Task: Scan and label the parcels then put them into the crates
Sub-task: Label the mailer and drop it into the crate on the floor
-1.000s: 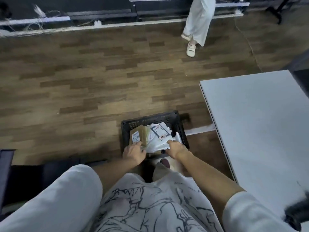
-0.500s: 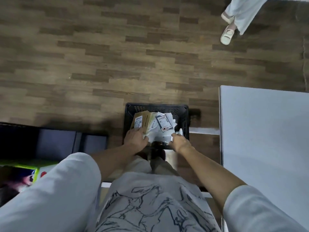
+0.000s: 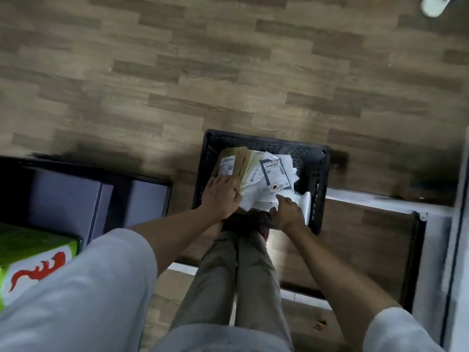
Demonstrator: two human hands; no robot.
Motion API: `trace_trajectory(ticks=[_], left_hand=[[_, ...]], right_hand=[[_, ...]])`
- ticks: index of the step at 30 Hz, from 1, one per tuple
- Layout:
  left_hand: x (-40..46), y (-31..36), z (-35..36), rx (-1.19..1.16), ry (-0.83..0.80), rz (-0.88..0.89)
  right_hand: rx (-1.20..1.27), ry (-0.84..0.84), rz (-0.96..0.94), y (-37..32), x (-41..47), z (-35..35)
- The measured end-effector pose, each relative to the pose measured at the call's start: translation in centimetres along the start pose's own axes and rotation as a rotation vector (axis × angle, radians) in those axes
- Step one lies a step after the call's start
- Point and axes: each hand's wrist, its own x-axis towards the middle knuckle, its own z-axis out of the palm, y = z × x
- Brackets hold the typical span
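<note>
A black plastic crate (image 3: 266,141) stands on the wooden floor in front of my feet. Inside it lean several parcels: a brown cardboard one (image 3: 239,161) with a white label on the left, and white plastic mailers (image 3: 275,171) with dark-edged labels on the right. My left hand (image 3: 220,196) lies on the near end of the brown parcel, its fingers spread flat over it. At the crate's near edge, my right hand (image 3: 289,212) holds the lower edge of the white mailers. The parcels underneath are hidden.
A green and white box (image 3: 33,250) sits at the lower left beside dark low bins (image 3: 76,194). A white table edge (image 3: 463,224) and its dark frame (image 3: 416,250) run down the right. Another person's shoe (image 3: 434,3) shows at the top right.
The view has tilted down towards my legs. Both hands stayed on the parcels in the crate, and my left hand slid up onto the brown parcel.
</note>
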Motion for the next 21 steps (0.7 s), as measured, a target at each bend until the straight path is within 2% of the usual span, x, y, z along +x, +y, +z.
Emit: trace_trajectory(ticks=[11, 15, 21], left_hand=[[11.8, -5.7, 12.5, 0.053, -0.051, 0.004], [13.8, -6.7, 16.2, 0.073, -0.072, 0.0], [14.8, -8.1, 19.1, 0.076, -0.133, -0.025]], right_hand=[[0.025, 0.112, 0.002, 4.1, 15.7, 8.4], [0.06, 0.212, 0.064, 5.4, 20.1, 9.8], [0.109, 0.172, 0.259, 6.6, 23.3, 10.0]])
